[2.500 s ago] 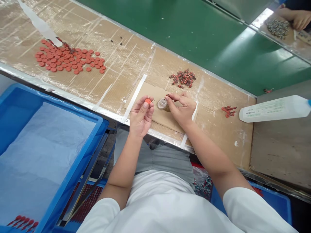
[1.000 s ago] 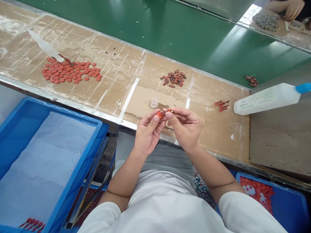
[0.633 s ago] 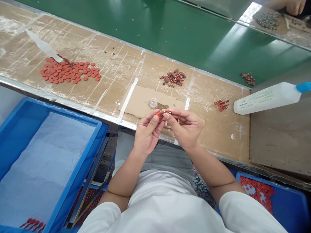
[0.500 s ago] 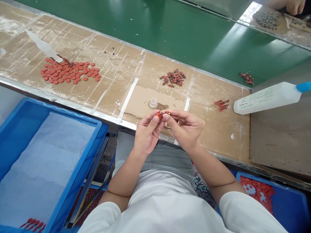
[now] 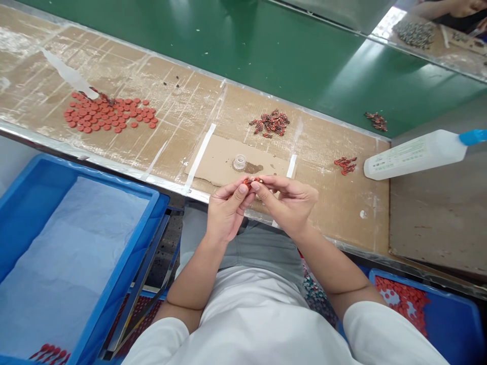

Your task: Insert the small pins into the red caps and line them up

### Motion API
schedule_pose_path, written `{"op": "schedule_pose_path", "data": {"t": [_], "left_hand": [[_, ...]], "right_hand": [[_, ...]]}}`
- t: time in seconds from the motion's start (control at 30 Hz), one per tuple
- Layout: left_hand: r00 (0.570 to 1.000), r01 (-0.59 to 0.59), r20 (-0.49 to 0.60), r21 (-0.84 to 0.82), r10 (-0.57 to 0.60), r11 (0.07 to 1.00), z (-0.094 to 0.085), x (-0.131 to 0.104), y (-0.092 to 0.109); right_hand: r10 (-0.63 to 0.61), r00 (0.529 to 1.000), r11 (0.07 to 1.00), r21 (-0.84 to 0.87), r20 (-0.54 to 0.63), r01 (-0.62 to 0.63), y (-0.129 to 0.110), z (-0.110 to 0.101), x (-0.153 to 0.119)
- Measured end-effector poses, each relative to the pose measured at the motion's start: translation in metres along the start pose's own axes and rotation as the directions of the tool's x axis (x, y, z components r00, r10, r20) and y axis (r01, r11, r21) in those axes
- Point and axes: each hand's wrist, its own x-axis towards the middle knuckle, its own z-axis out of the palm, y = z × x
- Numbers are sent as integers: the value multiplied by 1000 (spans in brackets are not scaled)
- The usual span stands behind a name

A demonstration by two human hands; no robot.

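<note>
My left hand [image 5: 225,210] is closed, pinching a small red disc between thumb and fingertips. My right hand [image 5: 292,205] is closed on a small red-and-black piece [image 5: 257,180] with pale spots. The two parts meet between my fingertips, above the front edge of the bench, and the fingers hide much of both. Just beyond my hands, a small clear cup [image 5: 239,162] stands on a cardboard sheet [image 5: 216,147] beside a wet stain. A pile of similar red-and-black pieces [image 5: 271,122] lies farther back.
Many red discs [image 5: 110,115] are spread at the left. A white bottle with a blue cap [image 5: 414,156] stands at the right, near a few red pieces [image 5: 345,165]. Blue bins [image 5: 152,203] flank the bench below. Another person's hand [image 5: 466,7] shows at the top right.
Both hands have shifted slightly left, and the red disc has turned so that less of its face shows. The other person's hand at the top right has moved.
</note>
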Motion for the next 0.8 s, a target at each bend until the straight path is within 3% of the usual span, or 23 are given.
{"op": "schedule_pose_path", "data": {"t": [0.3, 0.53, 0.8], "left_hand": [[999, -13, -31, 50, 14, 999, 2, -3, 0], [999, -27, -23, 89, 30, 996, 6, -7, 5], [998, -64, 9, 99, 63, 993, 8, -11, 6]], "right_hand": [[-130, 991, 984, -123, 26, 132, 2, -6, 7], [-272, 962, 917, -295, 27, 268, 5, -8, 7], [-319, 946, 862, -395, 62, 317, 3, -11, 8]]}}
